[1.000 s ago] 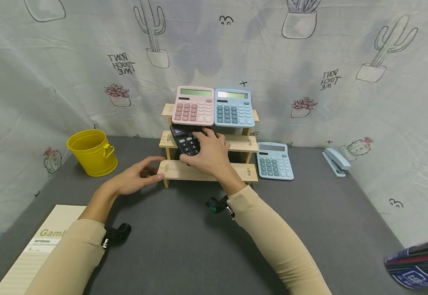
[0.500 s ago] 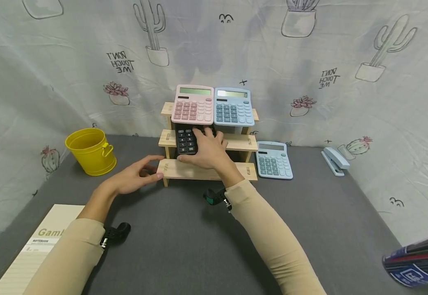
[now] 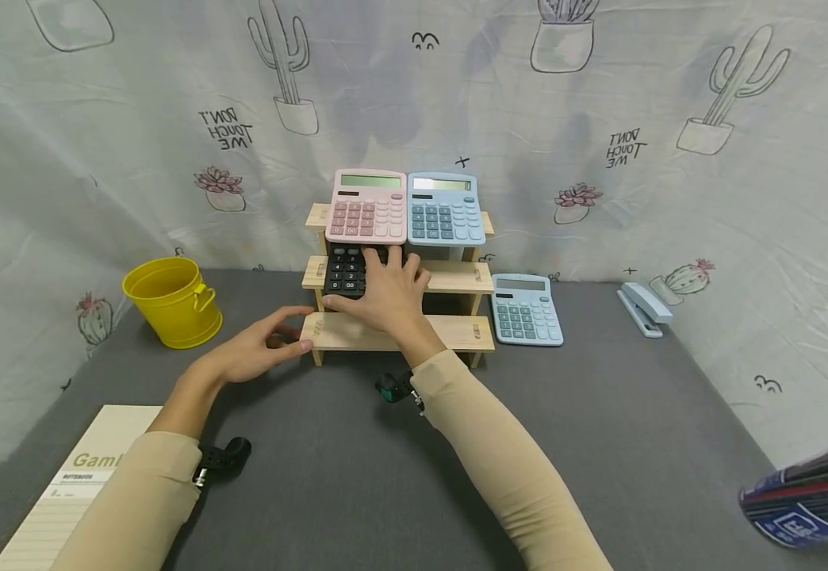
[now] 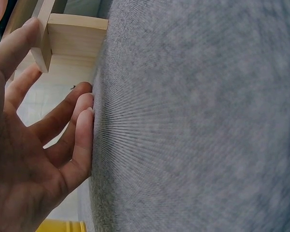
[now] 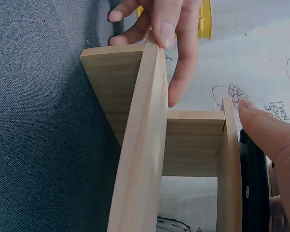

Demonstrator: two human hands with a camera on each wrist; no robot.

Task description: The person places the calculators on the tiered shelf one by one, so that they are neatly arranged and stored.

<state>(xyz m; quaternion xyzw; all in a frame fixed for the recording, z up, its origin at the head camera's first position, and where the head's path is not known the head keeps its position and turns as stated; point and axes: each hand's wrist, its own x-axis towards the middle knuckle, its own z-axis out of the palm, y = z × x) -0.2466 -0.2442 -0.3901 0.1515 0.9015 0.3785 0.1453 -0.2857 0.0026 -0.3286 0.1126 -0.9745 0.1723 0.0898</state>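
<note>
A black calculator [image 3: 345, 271] sits at the left of the middle tier of a wooden three-tier rack [image 3: 457, 333]. My right hand [image 3: 385, 292] grips it, the thumb near its lower left and the fingers over its upper part, hiding much of it. At the left end of the bottom tier, my left hand [image 3: 253, 346] touches the board with thumb and index finger; its other fingers are loosely bent beside the table cloth [image 4: 183, 121]. Side by side on the top tier lean a pink calculator [image 3: 367, 208] and a blue calculator [image 3: 446, 209].
Right of the rack, another blue calculator [image 3: 526, 311] lies on the table, with a light blue stapler [image 3: 645, 309] farther right. A yellow bucket [image 3: 174, 305] stands at left. There is a notebook [image 3: 74, 492] near left and a pencil holder [image 3: 795, 515] near right.
The black calculator has turned from a slant to straight, then slid left along the middle tier with my right hand on it. My left hand has stayed at the bottom tier's end.
</note>
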